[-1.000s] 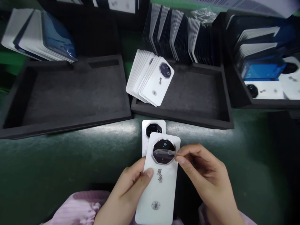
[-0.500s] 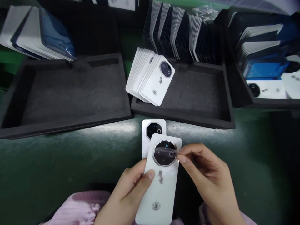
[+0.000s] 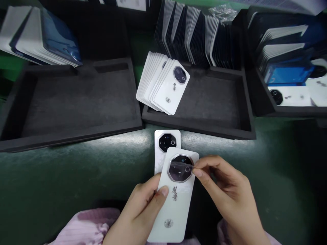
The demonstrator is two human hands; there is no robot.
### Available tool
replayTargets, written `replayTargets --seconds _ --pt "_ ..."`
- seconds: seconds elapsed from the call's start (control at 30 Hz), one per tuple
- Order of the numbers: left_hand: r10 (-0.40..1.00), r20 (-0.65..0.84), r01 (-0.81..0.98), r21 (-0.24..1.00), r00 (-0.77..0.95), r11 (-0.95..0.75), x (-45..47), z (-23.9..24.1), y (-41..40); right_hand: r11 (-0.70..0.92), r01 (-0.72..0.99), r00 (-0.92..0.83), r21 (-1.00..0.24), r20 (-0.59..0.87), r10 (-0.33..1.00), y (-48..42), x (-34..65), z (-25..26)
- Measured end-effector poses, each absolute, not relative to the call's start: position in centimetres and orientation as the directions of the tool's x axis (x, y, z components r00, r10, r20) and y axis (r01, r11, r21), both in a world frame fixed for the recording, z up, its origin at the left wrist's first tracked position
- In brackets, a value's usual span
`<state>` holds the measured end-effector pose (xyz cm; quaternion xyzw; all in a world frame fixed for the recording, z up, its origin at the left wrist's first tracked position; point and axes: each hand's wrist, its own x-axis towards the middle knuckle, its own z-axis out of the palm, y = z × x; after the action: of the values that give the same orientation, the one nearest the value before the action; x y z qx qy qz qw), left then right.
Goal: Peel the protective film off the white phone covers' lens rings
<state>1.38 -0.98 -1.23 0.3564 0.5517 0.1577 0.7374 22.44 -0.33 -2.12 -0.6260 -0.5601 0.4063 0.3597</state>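
Since the earlier frame the white phone back cover (image 3: 176, 197) has tilted slightly clockwise. My left hand (image 3: 141, 207) clamps its left edge; my right hand (image 3: 224, 194) pinches the clear film tab (image 3: 185, 167) over the camera ring. Thin, light, slippery: I judge edge holds safest.

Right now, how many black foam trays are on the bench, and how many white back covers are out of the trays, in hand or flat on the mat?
Black foam trays: 3
White back covers, held: 1
White back covers, flat on mat: 1
Total: 5
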Motion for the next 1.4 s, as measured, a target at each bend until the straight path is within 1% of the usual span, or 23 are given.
replayTargets --seconds 0.1,0.17,0.2,0.27,0.3,0.4,0.47,0.53,0.63,0.77,0.83,0.93,1.0,1.1,1.17,1.2,1.3,1.33,1.4 --pt "0.67 -0.683 0.215 0.729 0.289 0.65 1.4 -1.2 -1.1 -0.07 0.519 0.067 -0.852 -0.041 0.997 -0.3 22.3 -2.3" --pt "0.671 -0.666 0.219 0.743 0.326 0.632 1.5 -1.3 -1.1 -0.093 0.58 0.138 -0.81 -0.015 0.99 -0.3 22.3 -2.5" --pt "0.666 -0.664 0.207 0.744 0.341 0.636 1.5 -1.3 -1.1 -0.129 0.576 0.187 -0.807 -0.024 0.982 -0.2 22.3 -2.5" --pt "0.66 -0.67 0.18 0.735 0.341 0.653 1.5 -1.4 -1.2 -0.202 0.494 0.254 -0.846 -0.082 0.964 -0.2 22.5 -2.7" --pt "0.667 -0.672 0.167 0.734 0.323 0.659 1.5 -1.5 -1.2 -0.226 0.428 0.248 -0.875 -0.127 0.96 -0.2 22.6 -2.7" --pt "0.688 -0.667 0.12 0.738 0.286 0.664 1.6 -1.8 -1.3 -0.278 0.227 0.115 -0.933 -0.257 0.959 -0.1 22.6 -2.7" --pt "0.706 -0.647 0.086 0.752 0.287 0.654 1.6 -1.9 -1.3 -0.314 0.155 0.05 -0.937 -0.311 0.949 0.0 22.4 -2.6" --pt "0.713 -0.627 0.049 0.761 0.314 0.647 1.5 -2.1 -1.2 -0.323 0.133 0.052 -0.937 -0.319 0.946 0.2 22.1 -2.6" --pt "0.701 -0.612 -0.047 0.74 0.365 0.671 1.5 -2.3 -0.9 -0.284 0.104 0.082 -0.953 -0.277 0.957 0.5 21.9 -2.5" --pt "0.674 -0.557 -0.28 0.631 0.486 0.723 1.5 -2.3 -0.4 -0.24 0.071 0.104 -0.968 -0.232 0.967 0.6 21.7 -2.3" --pt "0.667 -0.531 -0.359 0.572 0.523 0.738 1.6 -2.3 -0.3 -0.243 0.058 0.075 -0.968 -0.239 0.968 0.5 21.6 -2.2" --pt "0.674 -0.522 -0.385 0.561 0.522 0.733 1.5 -2.3 -0.3 -0.275 0.046 -0.004 -0.96 -0.275 0.961 0.4 21.4 -2.2" --pt "0.682 -0.528 -0.359 0.59 0.506 0.723 1.4 -2.2 -0.4 -0.296 0.05 -0.04 -0.954 -0.298 0.954 0.3 21.4 -2.2" --pt "0.711 -0.563 -0.2 0.707 0.422 0.678 1.3 -2.0 -0.5 -0.293 0.087 -0.015 -0.952 -0.295 0.955 0.1 20.9 -2.5" --pt "0.78 -0.53 -0.094 0.804 0.333 0.586 1.4 -1.8 -0.5 -0.258 0.133 0.02 -0.957 -0.258 0.966 -0.3 20.2 -2.8" --pt "0.826 -0.478 -0.076 0.851 0.299 0.52 1.4 -1.6 -0.6 -0.231 0.164 0.013 -0.959 -0.232 0.973 -0.5 19.8 -3.0" --pt "0.919 -0.313 -0.111 0.931 0.24 0.346 1.5 -1.5 -0.7 -0.134 0.231 -0.151 -0.964 -0.171 0.974 -1.3 18.5 -3.1" --pt "0.926 -0.294 -0.13 0.935 0.237 0.331 1.5 -1.5 -0.8 -0.117 0.249 -0.204 -0.961 -0.171 0.964 -1.5 18.2 -2.9" --pt "0.912 -0.302 -0.181 0.916 0.277 0.358 1.4 -1.8 -1.0 -0.113 0.307 -0.231 -0.945 -0.189 0.954 -1.3 18.1 -2.2"
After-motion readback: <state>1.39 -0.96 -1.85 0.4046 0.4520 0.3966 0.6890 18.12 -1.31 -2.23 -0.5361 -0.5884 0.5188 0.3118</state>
